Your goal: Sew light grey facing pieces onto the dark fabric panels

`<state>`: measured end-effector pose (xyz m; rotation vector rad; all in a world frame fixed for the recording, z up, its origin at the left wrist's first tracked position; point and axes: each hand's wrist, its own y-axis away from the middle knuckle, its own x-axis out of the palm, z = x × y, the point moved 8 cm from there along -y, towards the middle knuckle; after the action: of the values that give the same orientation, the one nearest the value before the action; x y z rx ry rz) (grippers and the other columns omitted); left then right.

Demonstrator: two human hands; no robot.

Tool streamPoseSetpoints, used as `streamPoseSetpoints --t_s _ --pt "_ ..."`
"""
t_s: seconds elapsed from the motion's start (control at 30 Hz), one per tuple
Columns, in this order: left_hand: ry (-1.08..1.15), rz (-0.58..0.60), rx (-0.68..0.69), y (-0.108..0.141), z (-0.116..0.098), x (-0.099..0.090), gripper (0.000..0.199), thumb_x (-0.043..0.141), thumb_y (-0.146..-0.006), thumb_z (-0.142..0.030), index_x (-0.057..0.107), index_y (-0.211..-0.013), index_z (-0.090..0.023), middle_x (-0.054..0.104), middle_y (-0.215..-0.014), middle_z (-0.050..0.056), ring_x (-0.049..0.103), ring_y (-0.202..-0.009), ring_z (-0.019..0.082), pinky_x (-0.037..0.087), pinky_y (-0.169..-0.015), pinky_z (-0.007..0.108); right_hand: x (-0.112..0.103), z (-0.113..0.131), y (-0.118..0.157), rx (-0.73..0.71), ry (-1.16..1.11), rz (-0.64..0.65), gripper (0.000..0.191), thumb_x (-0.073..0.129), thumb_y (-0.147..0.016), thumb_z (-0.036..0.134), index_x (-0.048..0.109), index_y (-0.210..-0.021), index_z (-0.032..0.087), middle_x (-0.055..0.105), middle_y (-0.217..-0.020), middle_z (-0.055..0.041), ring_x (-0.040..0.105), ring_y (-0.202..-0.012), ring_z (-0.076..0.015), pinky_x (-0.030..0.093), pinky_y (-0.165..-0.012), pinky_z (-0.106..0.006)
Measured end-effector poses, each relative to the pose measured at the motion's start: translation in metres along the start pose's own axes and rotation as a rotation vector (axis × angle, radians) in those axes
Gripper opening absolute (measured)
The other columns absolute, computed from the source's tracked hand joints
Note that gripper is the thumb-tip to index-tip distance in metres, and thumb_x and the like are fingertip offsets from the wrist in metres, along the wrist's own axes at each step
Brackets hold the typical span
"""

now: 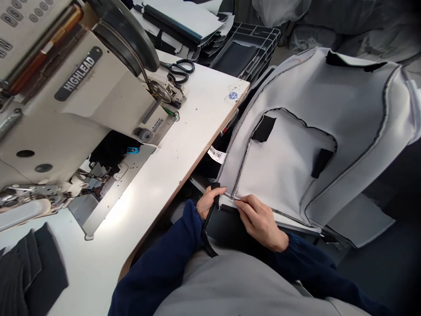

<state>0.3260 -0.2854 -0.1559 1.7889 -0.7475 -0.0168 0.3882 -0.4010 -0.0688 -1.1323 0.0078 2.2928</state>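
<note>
A large grey seat cover (276,166), seemingly inside out, lies to the right of the sewing table with its dark seam edges showing. My left hand (208,202) pinches its near left corner, thumb on top, where a black strip (207,232) hangs down toward my lap. Farther right along the same near edge, my right hand (259,221) is closed, its thumb and index finger gripping the edge beside a seam end. Two black patches, one of them a left patch (264,128), sit on the inner panel. A white barcode label (216,154) sticks out at the cover's left side.
A sewing machine (85,83) stands on the white table (197,114) at left. Black scissors (180,70) lie behind it. Dark ribbed fabric pieces (36,267) rest at the table's lower left. A wire basket (263,44) and stacked sheets (184,22) are at the back.
</note>
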Motion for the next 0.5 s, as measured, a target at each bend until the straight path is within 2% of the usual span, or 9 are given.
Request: streamPoseSetpoints --t_s 0.17,0.37,0.5 --pt "0.031 -0.034 0.014 -0.0033 0.0021 -0.0054 0.034 0.075 -0.059 -0.016 0.048 -0.079 -0.017 0.058 -0.072 0.000 0.059 -0.067 0.015 0.049 -0.064 0.027 0.0029 -0.0016 -0.0006 0.000 -0.017 0.012 0.022 0.042 -0.091 0.011 0.053 -0.109 0.018 0.053 -0.093 -0.0078 0.052 -0.079 -0.0151 0.045 -0.069 -0.028" --pt "-0.001 -0.009 0.028 -0.0047 0.0017 -0.0071 0.035 0.072 -0.057 -0.015 0.047 -0.082 -0.018 0.056 -0.070 -0.002 0.059 -0.067 0.015 0.048 -0.064 0.027 0.0050 -0.0016 -0.0022 0.010 -0.042 0.043 0.021 0.040 -0.092 0.013 0.053 -0.109 0.018 0.053 -0.092 -0.0078 0.053 -0.078 -0.0153 0.046 -0.068 -0.029" --pt "-0.026 0.011 0.059 -0.0018 0.0000 -0.0042 0.038 0.075 -0.053 -0.017 0.047 -0.079 -0.017 0.054 -0.066 -0.003 0.057 -0.062 0.013 0.047 -0.062 0.027 0.0029 -0.0089 -0.0036 0.102 -0.176 0.038 0.019 0.040 -0.093 0.018 0.053 -0.106 0.019 0.055 -0.092 -0.0069 0.054 -0.076 -0.0144 0.046 -0.068 -0.028"
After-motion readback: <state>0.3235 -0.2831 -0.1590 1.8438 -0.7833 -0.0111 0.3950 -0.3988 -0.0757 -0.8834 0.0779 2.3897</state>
